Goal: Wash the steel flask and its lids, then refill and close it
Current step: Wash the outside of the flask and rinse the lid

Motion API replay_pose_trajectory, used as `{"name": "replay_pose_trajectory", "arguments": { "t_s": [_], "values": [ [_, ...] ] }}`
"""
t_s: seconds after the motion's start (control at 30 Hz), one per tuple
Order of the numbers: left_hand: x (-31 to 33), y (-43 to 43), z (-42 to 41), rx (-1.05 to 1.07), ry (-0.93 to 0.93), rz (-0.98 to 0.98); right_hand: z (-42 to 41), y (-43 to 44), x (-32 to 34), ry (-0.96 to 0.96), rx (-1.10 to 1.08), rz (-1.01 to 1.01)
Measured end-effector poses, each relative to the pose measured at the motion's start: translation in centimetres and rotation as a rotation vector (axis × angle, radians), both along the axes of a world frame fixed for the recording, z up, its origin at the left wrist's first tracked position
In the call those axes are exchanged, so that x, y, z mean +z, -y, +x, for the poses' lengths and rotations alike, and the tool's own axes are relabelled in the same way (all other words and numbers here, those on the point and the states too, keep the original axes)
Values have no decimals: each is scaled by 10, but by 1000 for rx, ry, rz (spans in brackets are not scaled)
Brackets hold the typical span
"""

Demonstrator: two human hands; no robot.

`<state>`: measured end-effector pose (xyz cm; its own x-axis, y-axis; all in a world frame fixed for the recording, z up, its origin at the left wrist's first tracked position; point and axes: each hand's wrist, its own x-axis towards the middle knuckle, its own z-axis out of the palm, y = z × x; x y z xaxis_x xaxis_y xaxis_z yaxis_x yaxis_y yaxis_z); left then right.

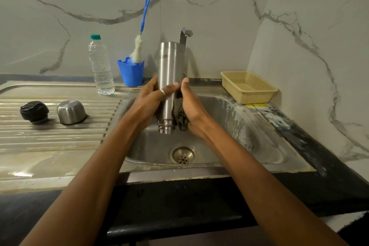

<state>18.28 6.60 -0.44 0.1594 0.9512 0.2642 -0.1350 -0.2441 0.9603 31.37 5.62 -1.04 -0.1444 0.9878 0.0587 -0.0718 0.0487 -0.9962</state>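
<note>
Over the sink [259, 126] at frame centre I hold the steel flask [169, 70] mouth-down; my left hand [148, 102] curls round its body; my right hand [190, 106] grips a dark cloth [180, 116] against its side; I judge this the outside scrub; next comes rinsing, then the black lid [34, 111] and steel cap [71, 112] at left.

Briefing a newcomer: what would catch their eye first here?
The steel flask, held upside down over the sink by both hands: the left hand grips its body, the right hand holds a dark cloth against it. Its black lid and steel cup lid lie on the drainboard at left.
</note>
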Motion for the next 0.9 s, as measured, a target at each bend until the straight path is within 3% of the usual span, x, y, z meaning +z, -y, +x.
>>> {"name": "replay_pose_trajectory", "arguments": {
  "t_s": [0.1,0.27,0.4,0.53,0.73,0.9],
  "values": [
    [-8,-2,-2,-36,-223,66,5,-2,17,-78,-25,21],
    [-12,-5,-1,-66,-348,130,10,-16,39,-110,-137,138],
    [-13,-4,-2,42,-488,233,0,-19,19,258,-363,431],
    [-12,-9,-10,158,-578,273,3,-22,-15,721,-291,644],
    [-17,-12,-16,278,-718,360,23,-25,-9,1402,-237,1222],
    [-16,-13,-4,295,-763,386,28,-43,22,1455,-318,1242]
  ]
}}
